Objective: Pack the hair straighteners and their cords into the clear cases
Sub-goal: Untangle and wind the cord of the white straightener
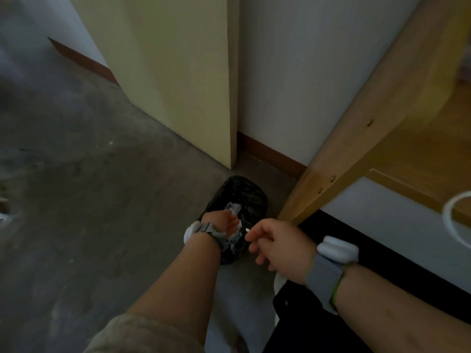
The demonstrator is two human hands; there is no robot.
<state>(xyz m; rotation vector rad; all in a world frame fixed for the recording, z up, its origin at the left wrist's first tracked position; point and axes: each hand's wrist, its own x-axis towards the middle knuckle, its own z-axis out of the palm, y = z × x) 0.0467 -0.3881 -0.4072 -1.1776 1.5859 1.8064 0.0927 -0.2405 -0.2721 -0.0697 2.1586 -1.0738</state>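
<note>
Both hands (254, 238) hover over the black-lined bin (239, 200); no straightener visible.

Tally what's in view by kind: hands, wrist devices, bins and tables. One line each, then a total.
Hands: 2, the left hand reaching into the bin, the right hand pinching a small white scrap
Wrist devices: 2, left one, right one
Black-lined bins: 1
Wooden tables: 1
Total: 6
</note>
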